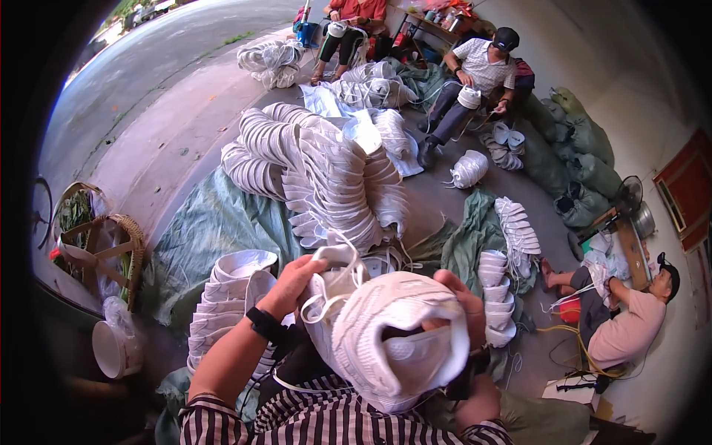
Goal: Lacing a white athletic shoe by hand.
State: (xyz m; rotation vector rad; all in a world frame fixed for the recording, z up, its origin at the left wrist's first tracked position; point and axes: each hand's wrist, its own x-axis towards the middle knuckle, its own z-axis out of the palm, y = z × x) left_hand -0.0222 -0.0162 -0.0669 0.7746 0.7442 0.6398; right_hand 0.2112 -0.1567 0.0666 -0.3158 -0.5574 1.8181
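Observation:
Close in front of me I hold a bundle of white knitted shoe uppers [393,319], nested into each other, with a dark opening facing me. My left hand [291,285] is closed on the far left end of the bundle, beside a loop of white lace [326,300]. My right hand [466,300] grips the bundle's right side, and one of its fingers shows inside the opening. Dark bands circle both my wrists. Left of my lap stands a stack of white shoe uppers [222,311]. Smaller stacked uppers [495,297] stand to the right.
A large heap of nested shoe uppers [311,170] lies ahead on green sheeting [222,211]. Two people [482,67] sit at the back with uppers in hand; another person [630,326] sits at right. Green sacks [586,148] line the wall. A wicker basket [111,252] and white bucket [115,348] stand left.

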